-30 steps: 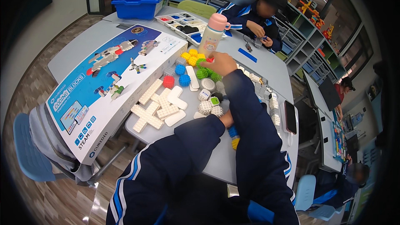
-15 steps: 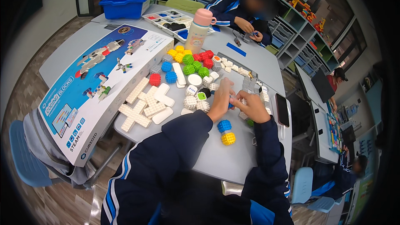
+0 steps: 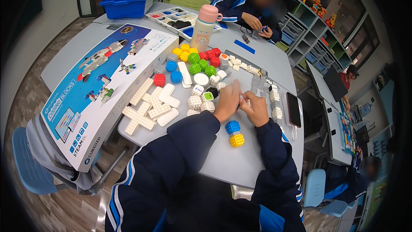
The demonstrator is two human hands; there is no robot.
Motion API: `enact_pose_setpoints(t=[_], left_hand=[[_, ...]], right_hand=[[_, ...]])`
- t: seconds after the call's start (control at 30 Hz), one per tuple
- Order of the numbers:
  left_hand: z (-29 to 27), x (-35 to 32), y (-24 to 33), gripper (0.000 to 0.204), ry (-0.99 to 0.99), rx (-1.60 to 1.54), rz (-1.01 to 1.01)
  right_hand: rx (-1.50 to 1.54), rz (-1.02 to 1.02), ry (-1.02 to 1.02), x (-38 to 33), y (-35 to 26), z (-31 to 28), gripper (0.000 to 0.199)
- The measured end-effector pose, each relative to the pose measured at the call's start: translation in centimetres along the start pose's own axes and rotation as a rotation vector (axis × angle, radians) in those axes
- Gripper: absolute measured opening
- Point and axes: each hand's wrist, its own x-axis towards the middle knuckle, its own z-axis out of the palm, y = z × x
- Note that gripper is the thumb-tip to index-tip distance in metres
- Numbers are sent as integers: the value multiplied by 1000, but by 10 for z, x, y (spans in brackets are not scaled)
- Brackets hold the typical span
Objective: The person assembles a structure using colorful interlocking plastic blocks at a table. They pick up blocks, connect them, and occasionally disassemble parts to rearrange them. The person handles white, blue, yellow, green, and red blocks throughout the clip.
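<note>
Small white piece [image 3: 243, 99] sits pinched between both hands, just above the table [image 3: 223, 163] mid-desk. Left hand [image 3: 227, 101] & right hand [image 3: 256, 108] both closed on it, fingertips meeting — too small to tell its shape. Blue block [image 3: 232, 126] on yellow block [image 3: 236, 140] lies just below the wrists. Best approach, I'd say: keep elbows down, press straight, don't twist — watch the phone [image 3: 293, 109] nearby.

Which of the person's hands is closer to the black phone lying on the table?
The right hand. It sits just left of the phone, with a small gap. The left hand is farther away, on the other side of the right hand.
</note>
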Motion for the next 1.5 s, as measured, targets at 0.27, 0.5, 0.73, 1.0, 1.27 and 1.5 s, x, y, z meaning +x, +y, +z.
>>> enact_pose_setpoints(t=[0.27,0.5,0.73,1.0,1.27,1.5], left_hand=[[3,5,-9,51,32,-91,-107],[4,8,-1,54,-17,-165,-61],[7,10,-13,47,-35,-193,-445],[7,7,-16,44,-168,-23,-399],[9,7,-20,45,-185,-50,-356],[5,18,-31,47,-199,-337,-489]], right_hand=[[31,-5,11,-1,5,2,25],[350,182,-27,4,27,-7,25],[279,339,-61,55,28,-21,32],[-35,425,-209,106,63,-13,37],[-395,647,-231,84,119,-43,31],[-259,608,-112,65,90,-51,38]])
